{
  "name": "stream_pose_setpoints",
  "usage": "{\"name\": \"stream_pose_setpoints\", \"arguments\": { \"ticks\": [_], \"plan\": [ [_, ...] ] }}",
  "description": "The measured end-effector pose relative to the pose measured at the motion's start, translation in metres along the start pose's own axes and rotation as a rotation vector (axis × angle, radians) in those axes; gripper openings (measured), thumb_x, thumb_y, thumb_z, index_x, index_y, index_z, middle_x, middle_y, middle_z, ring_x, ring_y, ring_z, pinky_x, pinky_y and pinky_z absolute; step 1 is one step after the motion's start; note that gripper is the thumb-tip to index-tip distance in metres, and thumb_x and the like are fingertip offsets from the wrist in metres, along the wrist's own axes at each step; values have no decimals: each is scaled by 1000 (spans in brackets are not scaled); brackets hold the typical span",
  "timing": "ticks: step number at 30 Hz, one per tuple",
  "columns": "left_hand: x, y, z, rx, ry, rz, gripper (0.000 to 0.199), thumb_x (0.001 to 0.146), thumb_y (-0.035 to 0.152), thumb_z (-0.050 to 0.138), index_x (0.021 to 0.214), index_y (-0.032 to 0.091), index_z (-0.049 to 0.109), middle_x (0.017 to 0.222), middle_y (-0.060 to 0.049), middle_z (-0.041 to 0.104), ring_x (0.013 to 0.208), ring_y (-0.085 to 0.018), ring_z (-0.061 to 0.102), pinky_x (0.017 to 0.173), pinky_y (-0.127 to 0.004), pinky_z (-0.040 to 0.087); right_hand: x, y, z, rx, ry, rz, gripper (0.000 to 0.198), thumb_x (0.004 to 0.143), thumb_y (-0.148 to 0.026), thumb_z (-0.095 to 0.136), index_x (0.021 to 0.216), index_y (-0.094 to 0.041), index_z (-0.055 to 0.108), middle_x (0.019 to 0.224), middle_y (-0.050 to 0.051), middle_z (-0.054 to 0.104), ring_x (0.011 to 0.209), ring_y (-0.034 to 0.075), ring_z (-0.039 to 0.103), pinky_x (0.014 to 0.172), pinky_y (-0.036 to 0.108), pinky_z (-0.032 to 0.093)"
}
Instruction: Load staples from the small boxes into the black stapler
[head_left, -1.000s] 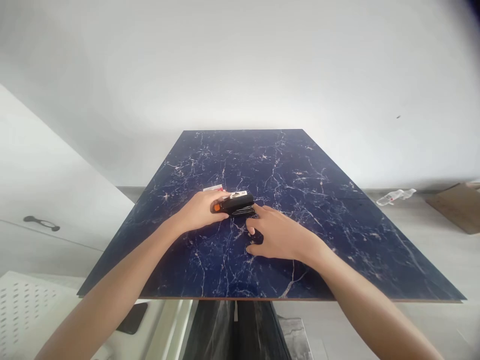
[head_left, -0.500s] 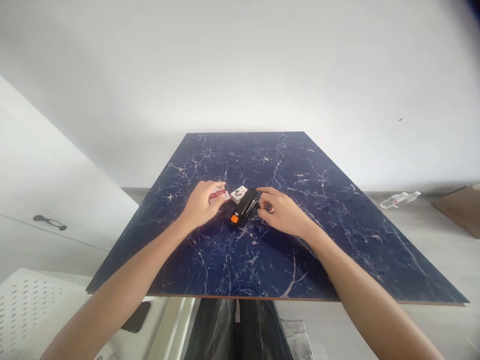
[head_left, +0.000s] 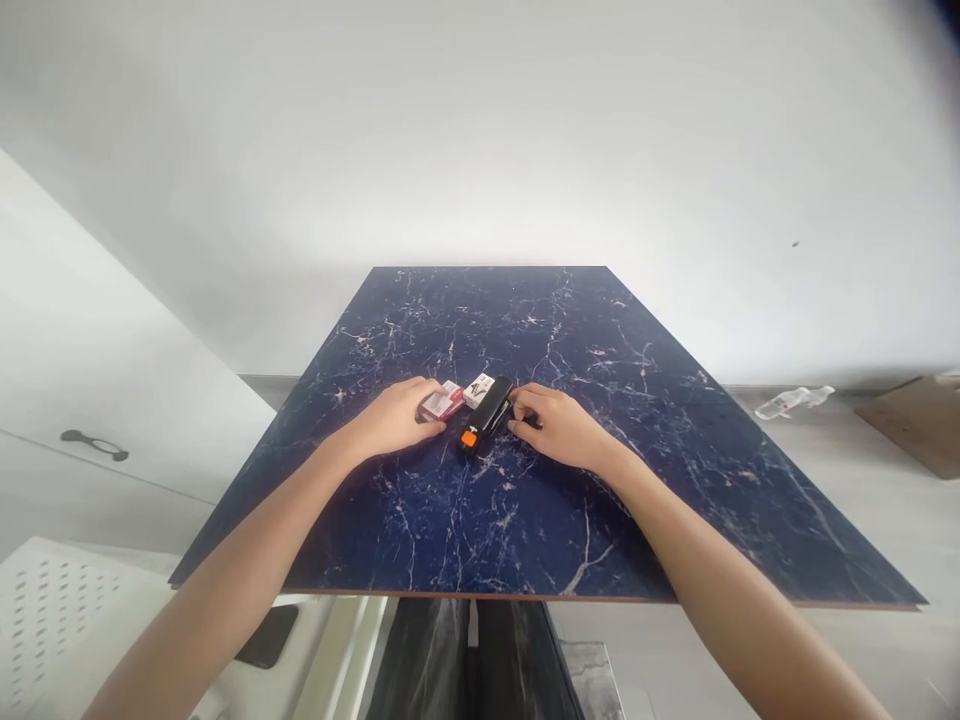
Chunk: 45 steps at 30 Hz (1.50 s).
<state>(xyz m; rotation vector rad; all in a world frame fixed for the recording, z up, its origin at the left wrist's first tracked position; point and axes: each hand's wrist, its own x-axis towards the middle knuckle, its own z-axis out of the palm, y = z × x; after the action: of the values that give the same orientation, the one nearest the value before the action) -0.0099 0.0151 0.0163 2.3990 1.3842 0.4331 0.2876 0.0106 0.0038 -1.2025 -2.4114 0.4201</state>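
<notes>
My left hand [head_left: 401, 415] holds a small red-and-white box [head_left: 444, 401] at its left end, with the fingers on the far side and the thumb on the near side. Touching that box is a second small box, white with a dark picture [head_left: 478, 389]. A black stapler [head_left: 491, 408] with an orange patch at its near end lies diagonally on the table, to the right of both boxes. Beside the stapler's right flank is my right hand [head_left: 551, 425]. Its fingers are curved, thumb and forefinger apart, with the tips at or very close to the stapler.
The table [head_left: 487, 540] has a dark blue marbled top and stands against a pale wall. To its right, a clear plastic bottle [head_left: 793, 402] and a brown cardboard box [head_left: 916, 425] lie on the floor. A black phone-like slab [head_left: 268, 636] rests on a pale surface at lower left.
My left hand has shifted left and nearer to me, uncovering more of the red-and-white box. My right hand has moved slightly left, closer to the stapler. The stapler has barely moved.
</notes>
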Motion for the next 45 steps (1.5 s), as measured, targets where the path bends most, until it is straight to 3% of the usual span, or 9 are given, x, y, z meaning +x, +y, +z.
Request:
{"name": "stream_pose_setpoints", "arguments": {
  "ticks": [4,7,9,14,20,23,29,41,45],
  "plan": [
    [-6,7,-7,-104,-149,57,46,81,41,73,124,30,62,116,-8,64,82,-22,67,67,-34,54,1,2,2,-11,3,-27,10,92,-24,60,83,-20,57,104,7,65,81,18,61,75,30,44],
    [-4,7,-6,-118,-125,72,45,79,41,75,120,29,62,150,-10,46,94,-24,68,74,-37,57,1,4,3,-7,2,-37,9,91,-24,60,83,-20,58,104,6,65,83,18,61,77,30,44],
    [-1,5,-4,-118,-106,93,35,79,41,76,109,27,64,160,-8,36,107,-28,66,80,-39,56,1,4,4,-10,6,-41,9,91,-23,61,83,-21,58,103,6,65,82,18,60,76,30,43],
    [3,6,-2,-179,-121,161,22,80,34,75,95,24,62,137,-6,59,112,-27,63,90,-41,53,1,3,4,-10,4,-28,10,90,-23,61,82,-21,57,103,6,65,79,17,60,74,30,43],
    [4,7,4,-147,-84,180,31,76,30,77,103,25,62,128,-8,63,132,-34,48,104,-51,44,3,-1,2,103,10,61,14,88,-27,62,77,-21,55,95,4,67,73,16,60,72,30,45],
    [5,5,6,-165,-79,173,34,76,30,77,106,25,62,126,-9,63,130,-35,48,102,-50,45,2,-4,1,246,-4,124,12,88,-29,61,81,-22,55,91,2,69,77,17,65,74,31,48],
    [-1,15,6,-189,-168,93,48,69,44,83,107,26,62,114,-8,65,105,-32,62,84,-42,51,0,-15,2,495,-63,163,9,86,-27,61,88,-23,53,101,2,72,90,20,70,82,34,53],
    [-7,21,13,-177,-146,150,61,69,50,85,121,29,61,119,-9,63,106,-31,63,85,-42,52,1,-18,2,470,-70,113,5,85,-19,55,83,-23,57,103,2,71,91,18,68,89,35,54],
    [2,14,14,-221,-21,213,45,92,56,60,126,27,59,136,-10,58,125,-30,55,102,-47,47,4,-17,4,464,-61,118,7,85,-18,54,84,-23,59,101,2,71,89,18,68,88,35,55]
  ]
}}
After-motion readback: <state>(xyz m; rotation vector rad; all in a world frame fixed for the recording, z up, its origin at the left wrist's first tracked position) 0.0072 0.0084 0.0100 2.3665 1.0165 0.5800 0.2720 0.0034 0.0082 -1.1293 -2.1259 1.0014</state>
